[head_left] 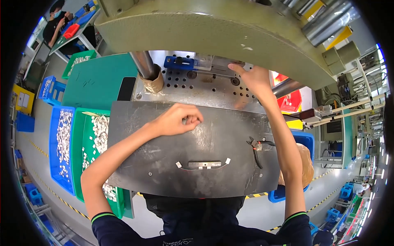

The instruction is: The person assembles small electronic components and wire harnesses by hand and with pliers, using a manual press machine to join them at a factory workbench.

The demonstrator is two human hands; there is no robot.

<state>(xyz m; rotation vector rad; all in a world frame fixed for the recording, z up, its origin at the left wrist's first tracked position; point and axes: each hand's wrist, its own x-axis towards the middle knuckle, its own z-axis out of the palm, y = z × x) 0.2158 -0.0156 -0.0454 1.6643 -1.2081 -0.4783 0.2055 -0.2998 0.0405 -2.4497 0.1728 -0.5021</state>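
Note:
My left hand [180, 119] rests over the dark metal plate [156, 174] with its fingers curled in. Whatever they may hold is hidden. Under the green press head [197, 37], my right hand [255, 80] reaches in above the perforated steel bed [197, 92]. Its thumb is stretched out, while the press hides the other fingers. Left of that hand, a blue block with a clear piece [179, 62] sits on the bed. Near the plate's front edge lies a small metal bar with thin wires and white connectors [204, 163]. Black-handled cutters [255, 149] lie at the right.
Left of the plate stand a green bin [78, 153] and a blue bin [61, 115] with many small white parts. A black phone-like slab [126, 89] lies by the bed. Steel columns [142, 65] flank the bed. Another person [53, 24] sits at a far-left bench.

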